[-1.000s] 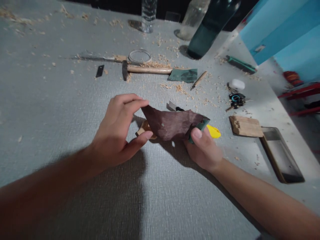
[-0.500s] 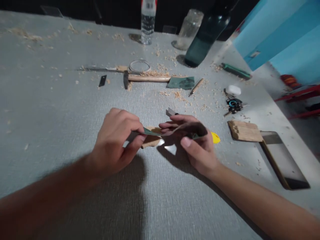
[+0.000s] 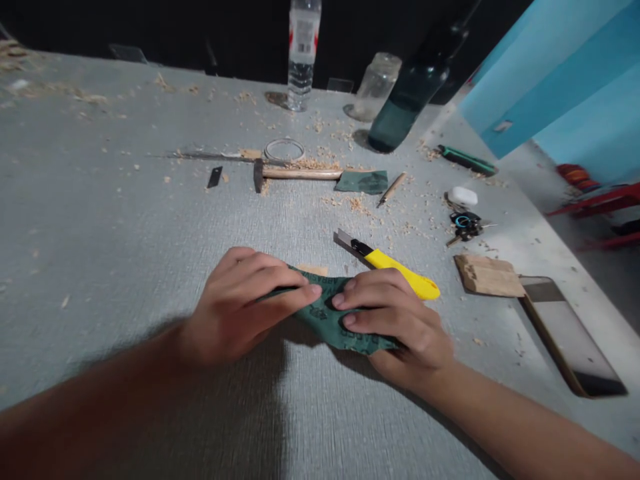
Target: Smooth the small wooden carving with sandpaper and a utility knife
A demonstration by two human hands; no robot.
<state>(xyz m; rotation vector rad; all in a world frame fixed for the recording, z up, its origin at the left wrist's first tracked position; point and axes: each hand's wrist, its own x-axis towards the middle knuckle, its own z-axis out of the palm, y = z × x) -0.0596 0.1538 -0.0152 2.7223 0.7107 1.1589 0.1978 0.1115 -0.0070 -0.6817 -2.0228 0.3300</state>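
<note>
A green-backed sheet of sandpaper (image 3: 327, 319) lies across the grey table (image 3: 125, 220) in front of me. My left hand (image 3: 240, 303) holds its left edge, with the fingers laid over the top. My right hand (image 3: 395, 320) grips its right side, fingers curled over it and pressing it down. A corner of a small pale wood piece (image 3: 313, 270) peeks out just behind the sheet. A yellow utility knife (image 3: 395, 267) with its blade out lies right behind my right hand.
Further back lie a hammer (image 3: 295, 175), a second green sandpaper scrap (image 3: 363, 181), a wire ring (image 3: 284, 149), a small black blade (image 3: 215, 177) and wood shavings. To the right are keys (image 3: 465, 225), a wood block (image 3: 487, 275) and a phone (image 3: 570, 337). Bottles (image 3: 303, 53) and a jar (image 3: 375, 83) stand at the far edge.
The sandpaper was held up showing its brown grit side; both hands turned it over and lowered it to the table, green back up. The wood piece is now almost covered.
</note>
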